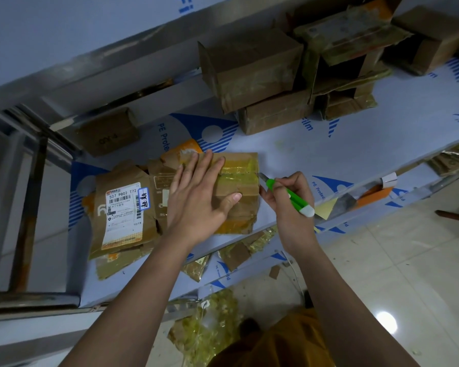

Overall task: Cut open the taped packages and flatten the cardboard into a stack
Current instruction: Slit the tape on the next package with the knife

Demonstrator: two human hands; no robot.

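Note:
A small brown package [245, 178] wrapped in yellowish tape lies on the film-covered table [355, 154]. My left hand [199, 194] presses flat on its top with straight fingers. My right hand [289, 205] grips a green and white utility knife [289, 194], whose blade tip touches the package's right edge at the taped seam. Flattened cardboard [125, 207] with a white shipping label lies to the left, partly under the package.
Several taped and opened boxes [252, 72] are piled at the back right of the table. A small brown box [109, 133] sits at the back left. Tape scraps [207, 327] and cardboard bits litter the table's front edge and the tiled floor.

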